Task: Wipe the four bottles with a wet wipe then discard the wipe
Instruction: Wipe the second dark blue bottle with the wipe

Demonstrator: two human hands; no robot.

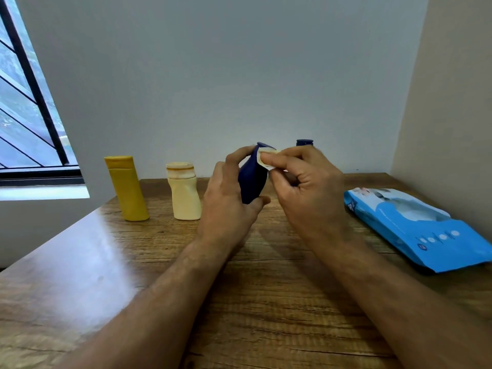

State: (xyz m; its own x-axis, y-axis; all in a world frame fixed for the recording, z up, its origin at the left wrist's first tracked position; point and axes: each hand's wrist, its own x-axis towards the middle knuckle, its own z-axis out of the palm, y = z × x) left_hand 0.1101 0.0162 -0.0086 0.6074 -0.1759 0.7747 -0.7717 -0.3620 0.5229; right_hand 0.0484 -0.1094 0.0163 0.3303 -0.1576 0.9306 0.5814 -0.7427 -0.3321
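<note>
My left hand (pixel 229 201) grips a dark blue bottle (pixel 251 182), held tilted above the wooden table (pixel 239 288). My right hand (pixel 306 187) pinches a small folded white wipe (pixel 265 158) against the bottle's upper part, near its cap. A mustard-yellow bottle (pixel 127 187) and a cream bottle (pixel 184 191) stand upright at the back left. Behind my right hand only the dark blue cap of a second blue bottle (pixel 304 142) shows; its body is hidden.
A blue pack of wet wipes (pixel 415 227) lies at the table's right side near the beige wall. A barred window (pixel 29 102) is at the left. The table's left edge runs diagonally below the window.
</note>
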